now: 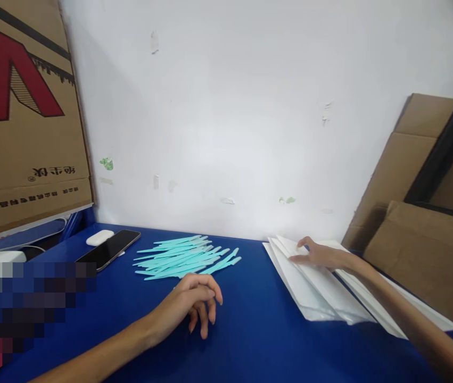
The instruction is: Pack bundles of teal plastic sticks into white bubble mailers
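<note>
You are pressing your right hand (318, 255), fingers flat and holding nothing, on the thin, slippery white bags (314, 284) stacked at the table's (250, 330) right, best pinched at an edge, while your left hand (194, 306) is hanging loosely curled, empty, beside the light teal sticks (182, 257).

Big red "V" and illegible, mirrored print on the cardboard box (22, 122).

On the table (258, 330), a heap of plastic sticks (186, 257) anchors the scene. Left of the heap lies a phone (108, 249), an earbud case (99, 237) just behind it. Right of the heap sits a stack of paper bags (322, 290), the right hand (322, 256) on top. The left hand (194, 306) rests just before the heap. A cardboard box (22, 117) stands far left.
</note>
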Tool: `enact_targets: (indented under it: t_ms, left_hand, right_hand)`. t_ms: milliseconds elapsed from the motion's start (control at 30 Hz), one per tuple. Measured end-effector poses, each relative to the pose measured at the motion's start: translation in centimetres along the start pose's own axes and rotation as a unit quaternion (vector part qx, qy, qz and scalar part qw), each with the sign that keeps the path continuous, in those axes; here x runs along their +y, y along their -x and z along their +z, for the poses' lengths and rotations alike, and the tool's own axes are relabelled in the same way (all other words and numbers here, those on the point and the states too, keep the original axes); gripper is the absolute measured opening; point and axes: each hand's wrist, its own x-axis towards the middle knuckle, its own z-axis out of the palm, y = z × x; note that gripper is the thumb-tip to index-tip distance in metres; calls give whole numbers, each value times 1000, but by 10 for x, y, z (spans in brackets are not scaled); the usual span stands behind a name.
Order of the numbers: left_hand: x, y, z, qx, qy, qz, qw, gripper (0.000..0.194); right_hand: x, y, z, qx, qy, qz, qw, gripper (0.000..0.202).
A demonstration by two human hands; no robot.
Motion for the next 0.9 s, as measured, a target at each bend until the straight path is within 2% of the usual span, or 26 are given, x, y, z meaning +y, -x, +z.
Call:
enact_targets:
  t_ms: [167, 300, 433, 533, 633, 767, 900]
  left_hand:
    - [1, 2, 1, 2, -14, 0, 1000, 19]
    - [1, 2, 1, 7, -17, -2, 1000, 19]
    - [0, 1, 1, 9, -20, -1, 1000, 19]
    - [-1, 1, 1, 12, -28, -2, 1000, 20]
    - [0, 1, 2, 11, -30, -3, 999, 20]
    - [2, 1, 4, 12, -36, -3, 999, 20]
    - [4, 1, 5, 12, -42, -6, 999, 20]
  right_hand:
    - [-14, 0, 3, 59, 52, 38, 996, 69]
    - [-21, 1, 2, 106, 92, 77, 987, 67]
    - [-30, -5, -2, 132, 112, 86, 981, 74]
    - [-38, -11, 1, 131, 116, 75, 982, 74]
    - [-41, -15, 6, 115, 112, 60, 985, 66]
    - [-34, -13, 4, 113, 106, 29, 988, 59]
    - [-27, -6, 4, 100, 100, -9, 990, 61]
